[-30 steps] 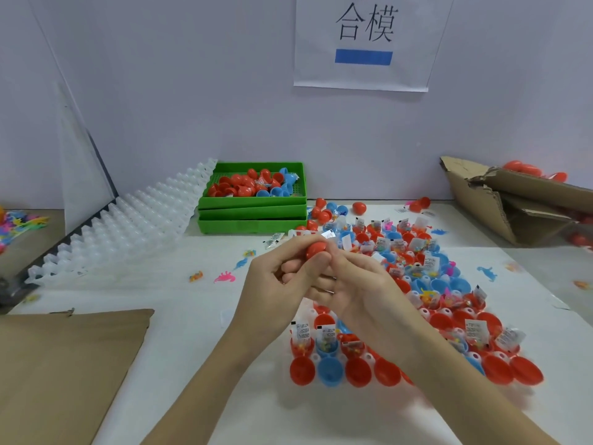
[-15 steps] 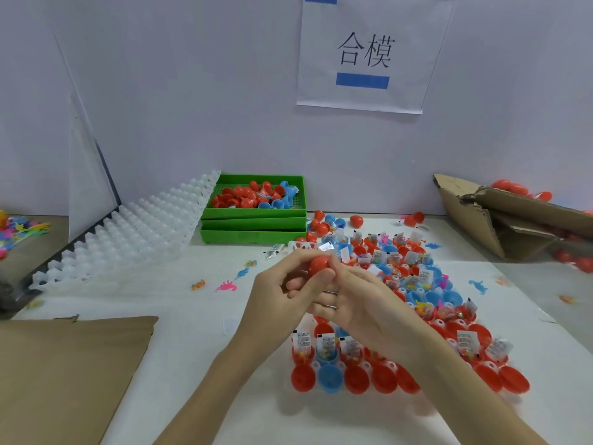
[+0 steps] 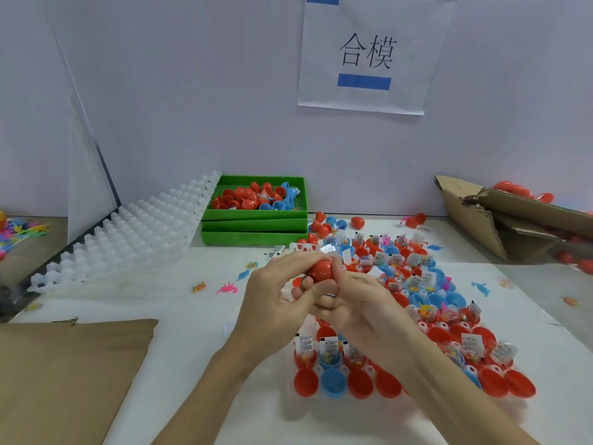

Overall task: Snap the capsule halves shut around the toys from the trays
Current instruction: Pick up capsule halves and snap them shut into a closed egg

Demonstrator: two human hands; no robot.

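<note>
A red capsule (image 3: 322, 270) sits between the fingertips of both hands above the white table. My left hand (image 3: 276, 303) grips it from the left with curled fingers and thumb. My right hand (image 3: 356, 305) pinches it from the right. Below and to the right lies a clear tray (image 3: 321, 369) holding several open red and blue capsule halves (image 3: 333, 382) with small bagged toys (image 3: 327, 348) standing in them. My hands hide part of that tray.
Stacked green trays (image 3: 253, 226) at the back hold several red and blue capsules. An empty clear blister tray (image 3: 122, 239) leans at the left. Brown cardboard (image 3: 64, 374) lies front left, a torn carton (image 3: 513, 223) stands at the right. Small loose toys (image 3: 226, 288) dot the table.
More of the red capsule shows between my fingertips now. The hands stay together at the same spot, while the camera has tilted upward a little.
</note>
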